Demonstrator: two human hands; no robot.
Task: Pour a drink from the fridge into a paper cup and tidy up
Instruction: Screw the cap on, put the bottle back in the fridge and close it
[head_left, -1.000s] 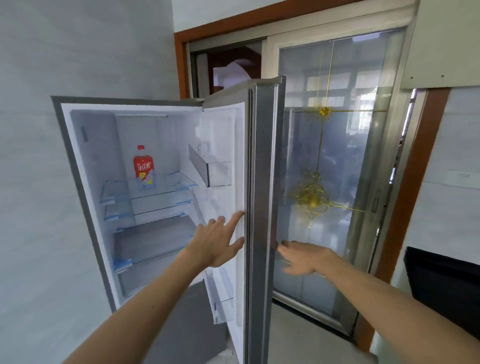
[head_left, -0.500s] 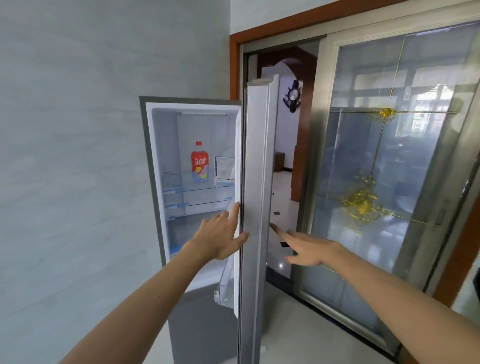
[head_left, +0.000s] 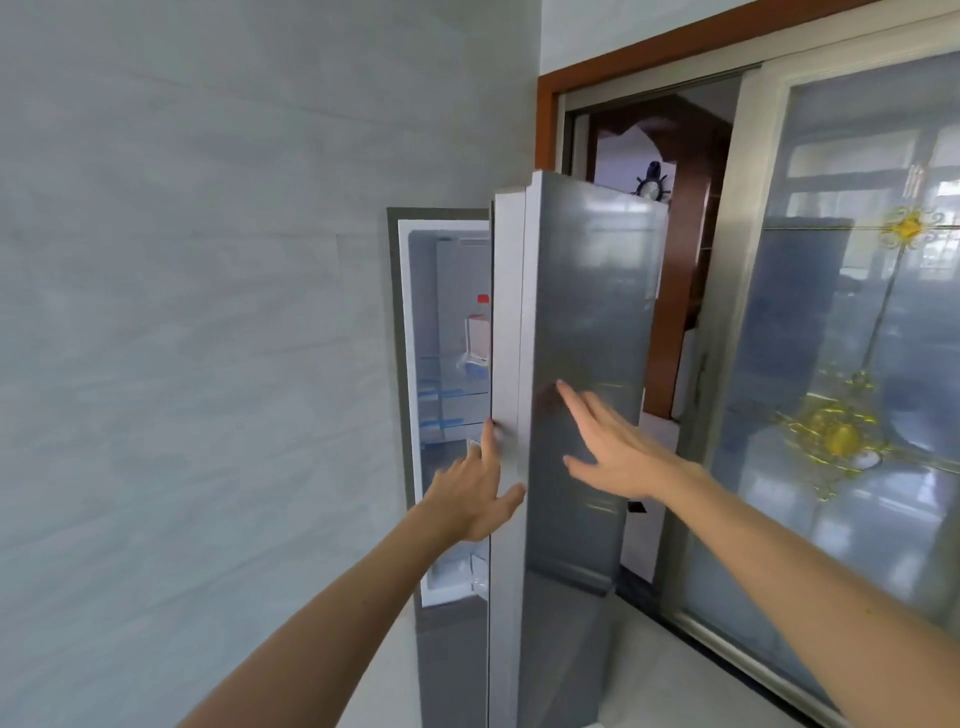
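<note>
So, L to R: grey wall (head_left: 208, 312), then the fridge (head_left: 394, 364), standing upright w/ its cabinet showing only through a narrow gap. Inside, 1 bottle (head_left: 482, 300) stands on a glass shelf (head_left: 452, 395); just its red cap and a sliver of body show, the rest is hidden behind the door edge. It sits above and beyond the left hand (head_left: 475, 493), deeper in.

Left hand is open, fingers straight, index tip and thumb touching the pale edge strip of the door (head_left: 587, 312), right at the gap. The door's long axis is vertical, hinge on the far right side, so it swings leftward to shut.

Right hand (head_left: 613, 452) is open too, fingers spread flat at the door's outer face; real contact vs. just off it, can't tell (blur). Prob. the closing step of the tidy-up: the right hand is better placed to push, and the left must clear the gap first.

Count: 1 fridge, 1 door, 1 bottle, 2 hands, 0 paper cups in view. Far right, a glass sliding door (head_left: 857, 364).
</note>
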